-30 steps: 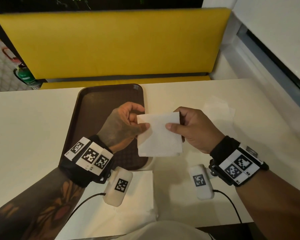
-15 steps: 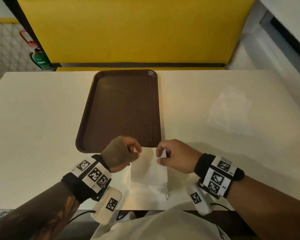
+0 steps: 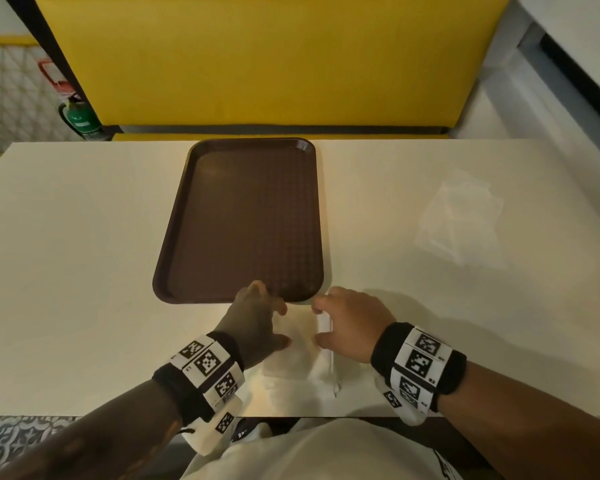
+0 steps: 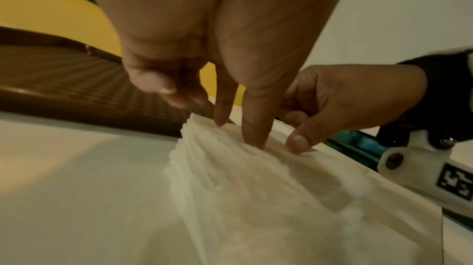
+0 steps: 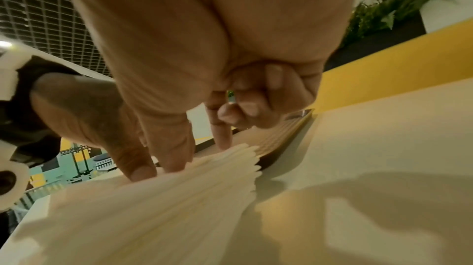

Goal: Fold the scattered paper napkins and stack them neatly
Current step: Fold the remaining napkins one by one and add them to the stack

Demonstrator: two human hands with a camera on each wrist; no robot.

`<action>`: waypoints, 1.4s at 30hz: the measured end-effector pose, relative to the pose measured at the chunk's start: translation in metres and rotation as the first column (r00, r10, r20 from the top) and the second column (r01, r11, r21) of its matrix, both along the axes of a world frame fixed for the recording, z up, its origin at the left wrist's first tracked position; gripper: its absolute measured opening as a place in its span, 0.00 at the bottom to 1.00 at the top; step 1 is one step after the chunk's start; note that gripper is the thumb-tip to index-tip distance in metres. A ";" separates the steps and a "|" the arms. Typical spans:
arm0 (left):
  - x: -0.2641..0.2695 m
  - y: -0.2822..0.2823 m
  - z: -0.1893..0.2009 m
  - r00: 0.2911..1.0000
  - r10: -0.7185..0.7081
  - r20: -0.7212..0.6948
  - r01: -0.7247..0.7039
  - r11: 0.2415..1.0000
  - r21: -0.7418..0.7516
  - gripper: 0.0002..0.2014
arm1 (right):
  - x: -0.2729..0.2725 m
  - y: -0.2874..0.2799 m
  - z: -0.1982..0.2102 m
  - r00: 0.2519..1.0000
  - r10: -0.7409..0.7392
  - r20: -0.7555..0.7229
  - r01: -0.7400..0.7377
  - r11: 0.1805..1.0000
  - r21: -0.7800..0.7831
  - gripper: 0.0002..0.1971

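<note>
A stack of folded white napkins [image 3: 300, 344] lies at the table's near edge, just in front of the tray. My left hand [image 3: 283, 325] presses its straight thumb and forefinger on the stack's left side, the other fingers curled in. My right hand [image 3: 317, 323] touches the right side the same way. In the left wrist view the left hand [image 4: 238, 131] bears on the layered stack [image 4: 256, 188], with the right hand [image 4: 332, 107] beside it. In the right wrist view the right hand [image 5: 199, 152] is on the stack [image 5: 153, 208]. Several loose napkins [image 3: 461, 220] lie at the right.
A brown plastic tray [image 3: 174, 258] with nothing in it lies in the middle of the cream table [image 3: 84, 254], its near rim touching the stack. A yellow bench [image 3: 274, 64] runs behind the table. My body is against the table's near edge.
The folded napkin, held up over the table a second ago, has come down onto the stack at the near edge. Both hands have let go of it and now press on top.
</note>
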State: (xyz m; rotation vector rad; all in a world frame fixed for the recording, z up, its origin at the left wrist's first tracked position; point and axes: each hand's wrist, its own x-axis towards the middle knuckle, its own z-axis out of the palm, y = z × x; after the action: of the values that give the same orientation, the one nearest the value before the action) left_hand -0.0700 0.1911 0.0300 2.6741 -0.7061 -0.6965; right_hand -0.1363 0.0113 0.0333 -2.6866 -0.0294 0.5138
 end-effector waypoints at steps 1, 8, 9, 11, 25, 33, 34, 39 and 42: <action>-0.002 -0.002 0.002 0.999 -0.030 0.041 0.029 0.999 0.028 0.20 | 0.000 0.002 0.002 0.999 0.027 0.038 -0.026 1.000 -0.018 0.21; -0.001 -0.009 0.007 0.984 -0.174 0.030 0.169 0.978 0.121 0.17 | 0.001 0.003 0.007 0.995 0.078 -0.062 -0.080 0.996 -0.036 0.18; 0.001 -0.012 0.009 0.985 -0.173 0.025 0.170 0.981 0.093 0.16 | 0.002 0.000 0.011 0.998 0.042 -0.047 -0.042 0.999 0.001 0.19; 0.009 -0.020 0.016 0.987 -0.160 0.012 0.160 0.987 0.006 0.14 | 0.008 -0.016 0.019 0.997 -0.075 -0.024 0.076 0.995 0.058 0.18; 0.085 -0.147 0.016 0.996 -0.054 -0.070 0.032 0.958 -0.284 0.10 | 0.042 -0.258 -0.038 0.361 -0.930 -0.067 0.868 0.362 -0.340 0.40; 0.088 -0.163 0.014 0.992 -0.065 -0.108 0.033 0.961 -0.276 0.11 | 0.056 -0.265 -0.036 0.314 -0.948 -0.061 0.871 0.313 -0.379 0.49; 0.089 -0.164 0.014 0.992 -0.063 -0.110 0.030 0.961 -0.276 0.12 | 0.058 -0.269 -0.040 0.277 -0.957 -0.084 0.894 0.289 -0.342 0.51; 0.089 -0.172 0.014 0.991 -0.058 -0.122 0.018 0.953 -0.302 0.09 | 0.059 -0.279 -0.051 0.247 -0.952 -0.182 0.937 0.282 -0.207 0.35; 0.090 -0.176 0.013 0.988 -0.052 -0.147 0.001 0.944 -0.329 0.07 | 0.055 -0.278 -0.046 0.230 -0.948 -0.220 0.947 0.270 -0.172 0.36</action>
State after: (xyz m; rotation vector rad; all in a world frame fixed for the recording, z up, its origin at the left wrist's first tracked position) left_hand 0.0197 0.0153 0.0432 2.2863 -0.7451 -0.7127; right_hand -0.0814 -0.2665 -0.0128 -1.9810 1.6214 0.4265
